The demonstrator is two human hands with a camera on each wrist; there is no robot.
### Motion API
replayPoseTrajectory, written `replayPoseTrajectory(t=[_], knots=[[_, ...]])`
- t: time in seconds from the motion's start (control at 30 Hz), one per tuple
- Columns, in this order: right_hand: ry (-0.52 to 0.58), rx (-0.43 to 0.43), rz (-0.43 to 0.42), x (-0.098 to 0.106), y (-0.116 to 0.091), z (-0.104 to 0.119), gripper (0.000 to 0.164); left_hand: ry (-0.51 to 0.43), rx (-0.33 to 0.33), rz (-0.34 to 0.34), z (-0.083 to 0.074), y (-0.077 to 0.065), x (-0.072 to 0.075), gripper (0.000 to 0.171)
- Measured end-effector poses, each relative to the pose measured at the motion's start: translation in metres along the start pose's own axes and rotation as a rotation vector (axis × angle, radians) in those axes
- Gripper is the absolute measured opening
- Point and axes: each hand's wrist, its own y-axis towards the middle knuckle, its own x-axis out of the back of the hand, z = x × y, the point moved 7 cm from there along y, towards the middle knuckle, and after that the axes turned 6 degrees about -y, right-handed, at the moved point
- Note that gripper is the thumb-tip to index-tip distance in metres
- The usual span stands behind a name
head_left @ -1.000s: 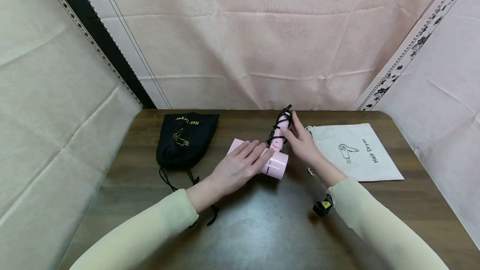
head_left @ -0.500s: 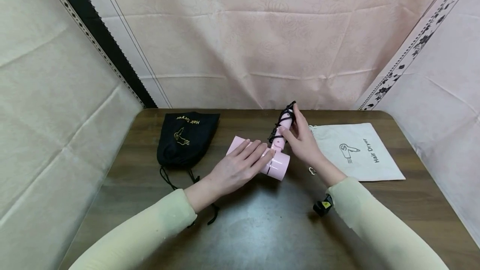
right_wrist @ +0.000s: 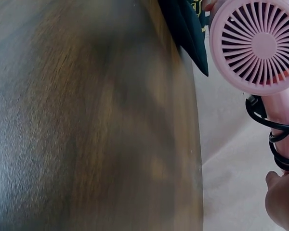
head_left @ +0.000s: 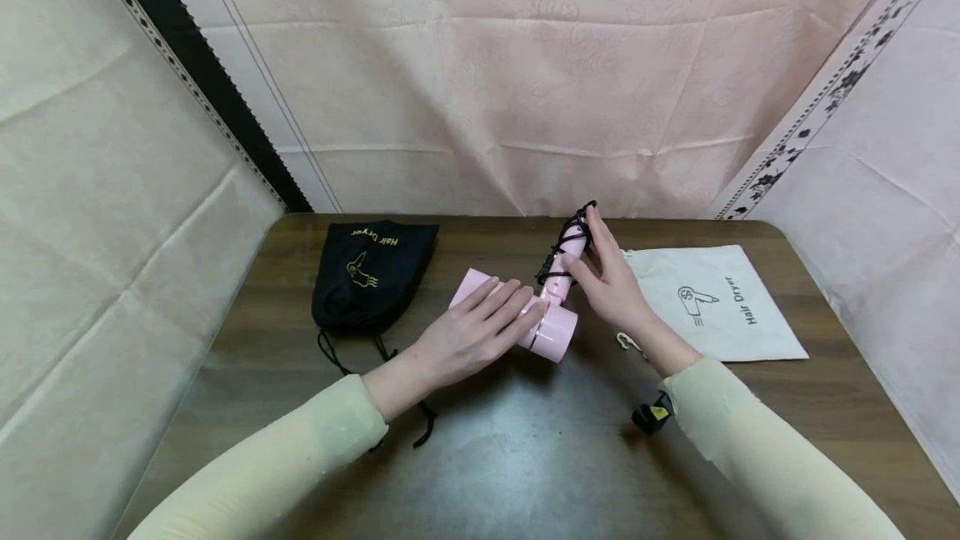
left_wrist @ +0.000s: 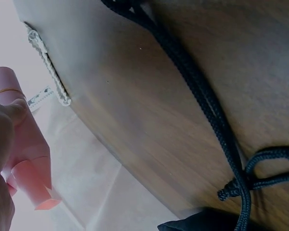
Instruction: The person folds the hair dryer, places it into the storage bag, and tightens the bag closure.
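A pink hair dryer (head_left: 553,333) is at the middle of the table, its handle angled toward the back edge. A black cord (head_left: 550,267) is wound round the handle. My left hand (head_left: 465,336) holds the barrel, fingers laid over the top; the left wrist view shows the thumb against the pink body (left_wrist: 31,137). My right hand (head_left: 611,290) is beside the handle, its fingers extended along the side and the thumb touching it. In the right wrist view the dryer's round vent grille (right_wrist: 263,45) faces the camera, with the cord-wrapped handle below.
On the left lies a black drawstring bag (head_left: 371,277) printed "Hair Dryer", its cords (left_wrist: 202,96) trailing forward. To the right a white drawstring bag (head_left: 720,302) lies flat. Light cloth hangs behind the wooden table (head_left: 517,457) and at both sides.
The handle's far end has shifted slightly to the right and toward the back. My right fingers have straightened along its side. The left hand stays on the barrel, and both bags lie as before.
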Motion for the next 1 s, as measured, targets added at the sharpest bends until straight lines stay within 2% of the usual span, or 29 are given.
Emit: replayPoseTrajectory(t=[0.27, 0.5, 0.7, 0.77, 1.0], knots=[[0.110, -0.013, -0.026, -0.001, 0.005, 0.005, 0.072, -0.010, -0.020, 0.005, 0.002, -0.003, 0.000, 0.043], [-0.016, -0.035, -0.048, -0.004, 0.008, 0.015, 0.067, 0.000, -0.037, -0.025, 0.003, -0.003, 0.003, 0.042], [-0.108, -0.026, -0.079, -0.012, 0.017, -0.012, 0.065, 0.001, -0.053, -0.066, 0.007, -0.004, 0.006, 0.042], [-0.119, -0.018, -0.093, -0.012, 0.020, -0.016, 0.064, 0.004, -0.060, -0.071, 0.008, -0.004, 0.007, 0.042], [-0.082, 0.036, -0.119, -0.014, 0.025, -0.008, 0.062, 0.016, -0.070, -0.091, 0.013, -0.007, 0.010, 0.042]])
